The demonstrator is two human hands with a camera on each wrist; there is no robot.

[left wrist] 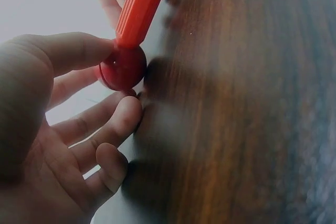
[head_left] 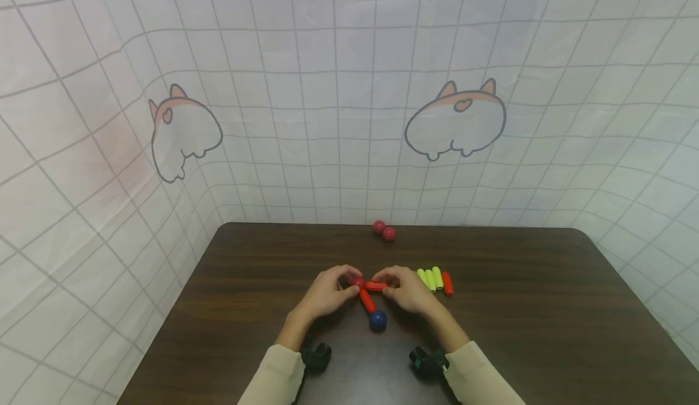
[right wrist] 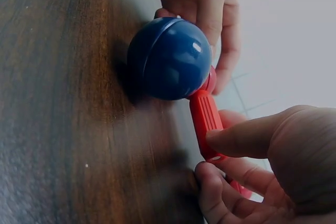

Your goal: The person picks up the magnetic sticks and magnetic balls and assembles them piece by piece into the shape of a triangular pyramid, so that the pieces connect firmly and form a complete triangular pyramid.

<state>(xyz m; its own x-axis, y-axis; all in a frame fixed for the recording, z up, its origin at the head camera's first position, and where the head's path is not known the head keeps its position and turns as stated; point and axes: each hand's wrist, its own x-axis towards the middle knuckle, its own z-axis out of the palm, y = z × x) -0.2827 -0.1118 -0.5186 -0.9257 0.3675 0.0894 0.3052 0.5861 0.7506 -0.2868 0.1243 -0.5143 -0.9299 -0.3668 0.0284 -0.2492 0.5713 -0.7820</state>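
My left hand [head_left: 330, 291] pinches a red ball [left wrist: 124, 67] between thumb and fingers. One red stick [head_left: 368, 301] joins that ball to a larger blue ball [head_left: 378, 320] near me. My right hand [head_left: 408, 291] pinches a second red stick [right wrist: 205, 119] by its outer end; its inner end meets the red ball. In the right wrist view the blue ball [right wrist: 170, 59] covers much of the red ball. The left wrist view has a ridged red stick [left wrist: 140, 11] at the red ball, with right-hand fingers behind.
Several yellow-green sticks [head_left: 429, 280] and a red stick [head_left: 448, 283] lie just beyond my right hand. Two red balls [head_left: 384, 231] sit at the back edge of the dark wooden table [head_left: 246, 314]. A white gridded cloth [head_left: 349, 119] hangs behind and at the sides.
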